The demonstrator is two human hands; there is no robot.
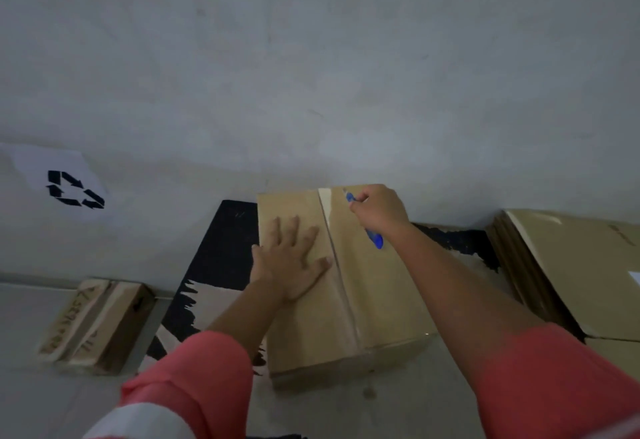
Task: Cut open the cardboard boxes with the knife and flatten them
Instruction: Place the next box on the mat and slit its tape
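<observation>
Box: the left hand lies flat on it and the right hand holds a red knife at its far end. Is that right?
Not quite. The head view shows the knife is blue, not red. The rest holds: the left hand lies flat on the box and the right hand holds the knife at its far end.

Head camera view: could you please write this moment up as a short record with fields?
box: closed cardboard box on the floor against the wall
seam: tape seam runs along the top, looks uncut near the person
left hand: left hand rests flat on the box top, left of the seam, fingers spread
right hand: right hand grips the blue knife at the far end of the seam
blade: hidden, cannot tell if it is in the tape
right side: cardboard stack
left side: small box
wall: recycling sign
</observation>
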